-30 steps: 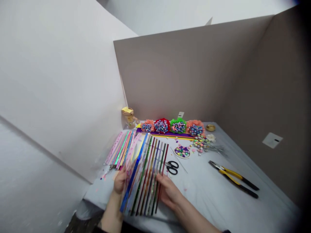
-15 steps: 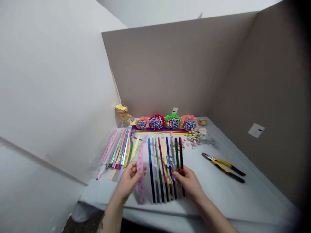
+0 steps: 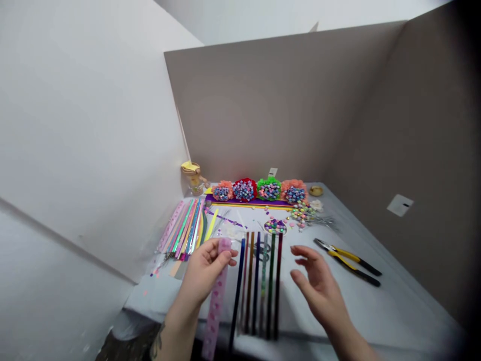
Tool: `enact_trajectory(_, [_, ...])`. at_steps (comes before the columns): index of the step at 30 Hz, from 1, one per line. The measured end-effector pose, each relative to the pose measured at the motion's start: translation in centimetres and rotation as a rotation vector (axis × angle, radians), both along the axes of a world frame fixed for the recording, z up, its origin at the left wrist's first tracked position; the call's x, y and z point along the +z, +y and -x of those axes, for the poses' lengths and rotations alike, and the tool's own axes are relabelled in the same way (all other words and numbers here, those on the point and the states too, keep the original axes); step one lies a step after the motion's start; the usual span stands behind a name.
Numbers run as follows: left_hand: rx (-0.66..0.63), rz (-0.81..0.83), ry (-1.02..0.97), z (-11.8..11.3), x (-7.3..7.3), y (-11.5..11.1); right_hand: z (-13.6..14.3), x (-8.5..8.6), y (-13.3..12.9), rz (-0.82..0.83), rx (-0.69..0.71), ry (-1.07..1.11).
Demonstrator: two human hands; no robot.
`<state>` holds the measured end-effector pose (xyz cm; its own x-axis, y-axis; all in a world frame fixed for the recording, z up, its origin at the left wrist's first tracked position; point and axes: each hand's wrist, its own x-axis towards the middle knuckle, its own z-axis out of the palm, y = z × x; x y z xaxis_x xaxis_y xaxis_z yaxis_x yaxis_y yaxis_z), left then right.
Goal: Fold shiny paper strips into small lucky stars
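The pink strip bears darker pink spots.

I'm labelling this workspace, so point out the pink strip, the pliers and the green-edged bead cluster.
Pink strip (image 3: 216,302): head view, on its patterned middle length.
Pliers (image 3: 346,254): head view, on the upper yellow grip.
Green-edged bead cluster (image 3: 269,190): head view, on its central beads.

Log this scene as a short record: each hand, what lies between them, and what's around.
Left hand: pinches a pink patterned strip near its upper end
Right hand: open, fingers curved, apart from the strips
Between hands: a row of coloured strips, lower ends blurred
Beyond them: a patch of mixed beads
Right side: pliers, yellow-and-black handles
Left side: more strips
Back: four ruffled, beaded clusters
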<state>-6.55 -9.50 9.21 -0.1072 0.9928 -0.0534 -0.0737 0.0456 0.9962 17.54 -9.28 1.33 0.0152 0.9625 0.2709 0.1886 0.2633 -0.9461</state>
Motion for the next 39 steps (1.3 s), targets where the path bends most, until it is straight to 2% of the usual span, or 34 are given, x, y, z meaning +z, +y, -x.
enact_trajectory(2, [-0.071, 0.012, 0.044, -0.5, 0.9, -0.4, -0.1, 3.7, 0.2, -0.223, 0.007, -0.122])
enact_trajectory(4, [-0.127, 0.019, 0.057, -1.0, 1.7, -0.8, 0.4, 7.4, 0.7, -0.369, 0.130, -0.292])
enact_trajectory(5, [-0.150, 0.021, 0.055, -1.3, 2.1, -0.9, 0.9, 9.0, 0.9, -0.392, 0.189, -0.358])
enact_trajectory(7, [-0.181, 0.025, 0.049, -1.6, 2.6, -1.3, 1.8, 11.0, 1.4, -0.363, 0.298, -0.414])
enact_trajectory(9, [-0.211, 0.036, 0.059, -1.6, 2.8, -1.6, 2.6, 11.5, 1.7, -0.308, 0.383, -0.406])
enact_trajectory(14, [-0.312, 0.017, 0.145, -1.2, 2.6, -2.2, 3.1, 10.0, 1.7, -0.157, 0.450, -0.306])
enact_trajectory(18, [-0.337, -0.004, 0.243, -1.1, 2.0, -2.1, 2.8, 9.5, 1.5, -0.069, 0.528, -0.259])
enact_trajectory(25, [-0.396, -0.098, 0.476, -1.3, 1.2, -1.5, 2.4, 8.4, 1.2, -0.015, 0.648, -0.336])
enact_trajectory(27, [-0.368, -0.106, 0.529, -1.3, 1.0, -1.5, 2.5, 7.7, 1.3, -0.007, 0.600, -0.334])
enact_trajectory(30, [-0.369, -0.081, 0.621, -0.5, 0.3, -1.5, 2.4, 6.3, 1.8, 0.000, 0.438, -0.308])
enact_trajectory(34, [-0.417, 0.023, 0.703, 2.3, -1.9, -1.9, 0.9, 4.3, 3.1, -0.004, 0.272, -0.347])
enact_trajectory(36, [-0.361, 0.086, 0.639, 4.1, -3.5, -2.4, -0.4, 3.2, 3.6, -0.013, 0.206, -0.372])
enact_trajectory(39, [-0.232, 0.227, 0.332, 5.6, -6.3, -3.4, -2.2, 1.4, 3.7, 0.068, 0.129, -0.336])
